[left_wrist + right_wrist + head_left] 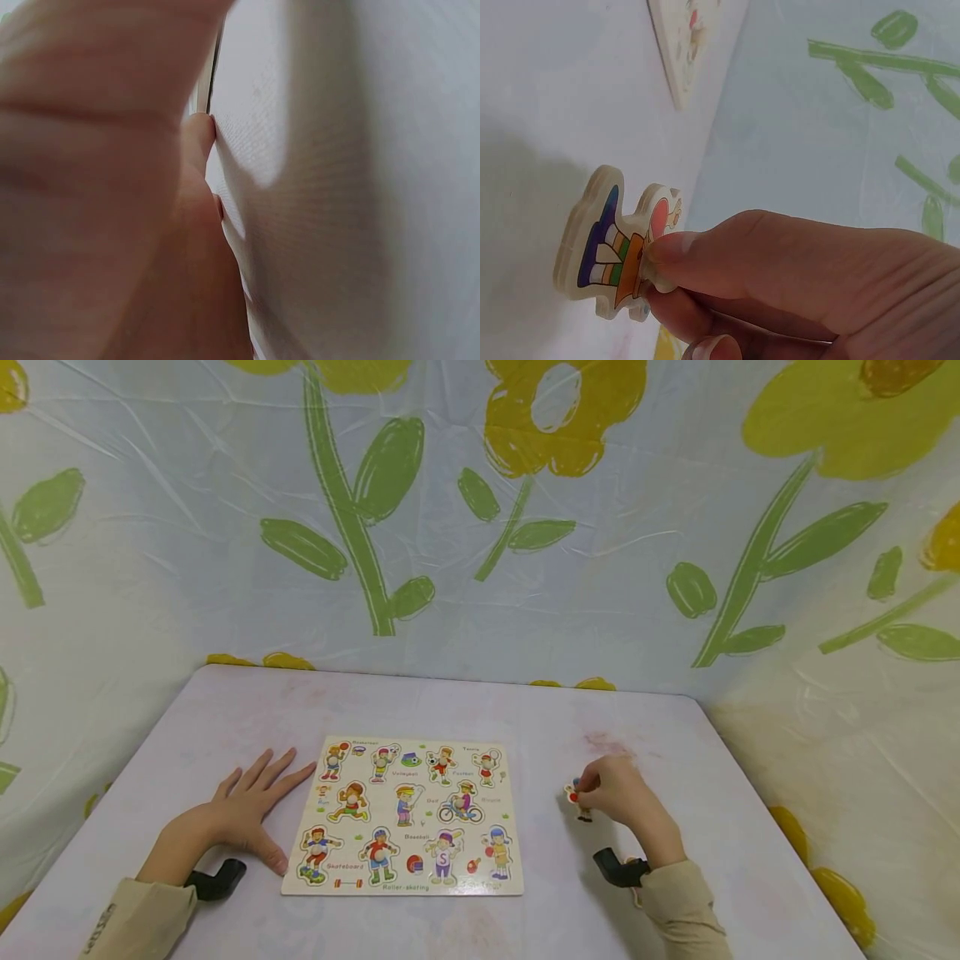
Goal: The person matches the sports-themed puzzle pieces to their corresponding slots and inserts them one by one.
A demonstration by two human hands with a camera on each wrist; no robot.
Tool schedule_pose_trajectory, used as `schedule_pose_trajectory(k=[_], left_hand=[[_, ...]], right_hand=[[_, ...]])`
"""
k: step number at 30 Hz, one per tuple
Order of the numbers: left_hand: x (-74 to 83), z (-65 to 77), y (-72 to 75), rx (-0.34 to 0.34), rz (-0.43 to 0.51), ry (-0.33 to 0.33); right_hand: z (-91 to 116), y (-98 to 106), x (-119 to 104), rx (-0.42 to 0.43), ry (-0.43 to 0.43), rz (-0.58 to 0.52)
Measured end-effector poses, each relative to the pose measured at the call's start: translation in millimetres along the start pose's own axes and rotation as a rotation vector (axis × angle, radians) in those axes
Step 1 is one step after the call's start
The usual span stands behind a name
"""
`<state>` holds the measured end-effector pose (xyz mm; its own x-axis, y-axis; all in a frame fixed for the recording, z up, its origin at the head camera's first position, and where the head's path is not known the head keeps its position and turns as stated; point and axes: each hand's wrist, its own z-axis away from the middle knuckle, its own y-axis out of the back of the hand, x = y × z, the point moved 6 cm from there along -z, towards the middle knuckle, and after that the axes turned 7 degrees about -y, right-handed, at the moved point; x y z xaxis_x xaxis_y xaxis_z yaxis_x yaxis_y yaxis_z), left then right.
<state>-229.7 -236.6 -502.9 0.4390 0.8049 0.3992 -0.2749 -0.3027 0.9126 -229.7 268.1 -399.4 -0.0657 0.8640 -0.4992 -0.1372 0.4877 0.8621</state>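
My right hand [624, 792] pinches a wooden puzzle piece [613, 251] between thumb and fingers, right of the board. In the right wrist view the piece shows a painted figure with dark blue shoes, striped socks and orange clothing; the fingers hide its upper part. A flat puzzle board [408, 893], printed with sports figures and words such as Basketball and Bicycle, lies left of that hand. My left hand [243, 806] rests with spread fingers at the board's left edge, fingertips and thumb close to it. The left wrist view is mostly filled by that hand.
A second, small pale piece [637, 896] is partly hidden beneath the right wrist. The black wrist cameras sit at both cuffs. Behind the light table [450, 702] and at its sides hangs a cloth [600, 568] with yellow flowers and green leaves.
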Motion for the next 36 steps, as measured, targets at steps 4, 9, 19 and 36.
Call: schedule_pose_trajectory(k=[4, 9, 19, 36], left_hand=[[-0.6, -0.4, -0.8, -0.002, -0.002, 0.003], [0.4, 0.2, 0.4, -0.001, 0.004, 0.001], [-0.9, -0.5, -1.0, 0.007, 0.001, -0.004], [-3.2, -0.7, -2.9, -0.001, -0.003, -0.004]], right_hand=[[1, -2, -7, -0.001, 0.013, 0.004], [3, -4, -18, 0.006, 0.037, 0.018], [10, -13, -40, 0.001, 0.084, 0.057], [16, -37, -64, -0.037, 0.120, 0.066]])
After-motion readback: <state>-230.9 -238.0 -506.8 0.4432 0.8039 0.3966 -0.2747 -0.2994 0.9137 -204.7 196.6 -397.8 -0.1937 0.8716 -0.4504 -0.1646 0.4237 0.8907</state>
